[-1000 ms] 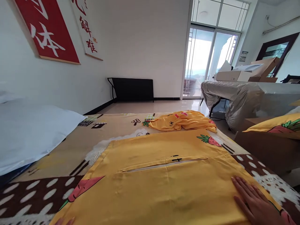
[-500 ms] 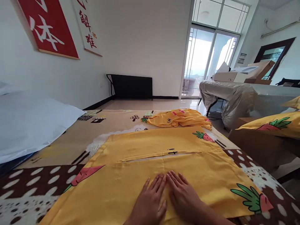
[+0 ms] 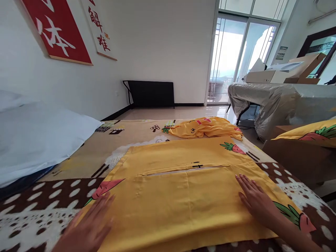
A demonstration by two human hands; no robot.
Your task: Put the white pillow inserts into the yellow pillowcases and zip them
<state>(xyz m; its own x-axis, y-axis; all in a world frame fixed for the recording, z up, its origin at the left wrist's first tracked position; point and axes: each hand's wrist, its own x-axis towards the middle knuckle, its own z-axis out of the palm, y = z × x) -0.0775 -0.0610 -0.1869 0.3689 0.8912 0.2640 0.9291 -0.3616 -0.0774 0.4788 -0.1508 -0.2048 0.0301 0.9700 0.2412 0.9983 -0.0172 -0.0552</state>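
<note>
A yellow pillowcase (image 3: 162, 199) printed with carrots lies spread out flat, with a long slit-like opening across its upper part. My left hand (image 3: 88, 224), blurred by motion, is on its left edge below a printed carrot, fingers stretched out. On the right side of the cloth, my right hand (image 3: 256, 199) lies flat with its fingers extended, close to another carrot print. Neither hand holds anything. Beyond the pillowcase is a crumpled yellow cloth (image 3: 207, 127) with a similar print.
A patterned blanket (image 3: 141, 127) covers the surface below. White pillows (image 3: 44, 133) are at the left. On the right, a yellow carrot-print item (image 3: 309, 132) rests on a brown box (image 3: 296, 154). Behind stands a plastic-covered table (image 3: 278, 94) bearing boxes.
My hands have moved apart from the middle of the pillowcase, the left one to its left edge and the right one to its right side. The view has shifted slightly.
</note>
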